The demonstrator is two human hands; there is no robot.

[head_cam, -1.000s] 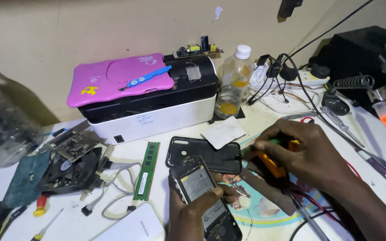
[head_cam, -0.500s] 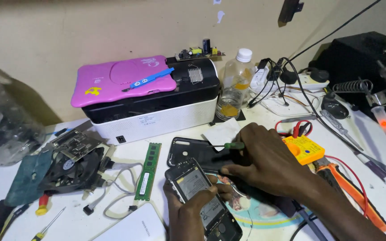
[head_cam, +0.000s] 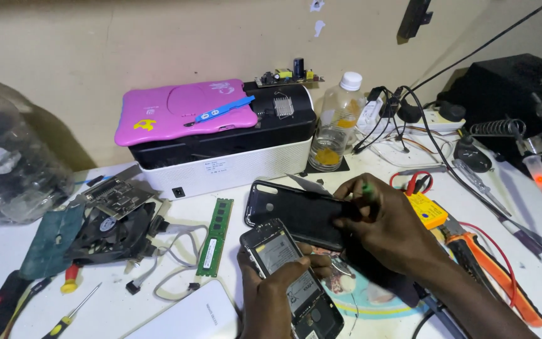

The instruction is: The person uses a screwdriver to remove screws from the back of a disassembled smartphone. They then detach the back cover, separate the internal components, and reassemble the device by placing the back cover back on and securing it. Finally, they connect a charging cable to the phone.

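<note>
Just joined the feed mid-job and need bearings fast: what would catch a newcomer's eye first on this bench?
At bottom centre, the left hand holds an opened phone while the right hand, pinching a small green-handled tool, rests on a black phone cover just above it. Behind them, a bright pink tablet lies on a black-and-white printer by the wall. A green memory stick lies left of the phone.

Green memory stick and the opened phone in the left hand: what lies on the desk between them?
Head view: nothing; bare white desk separates the green memory stick from the opened phone held in the left hand.
</note>
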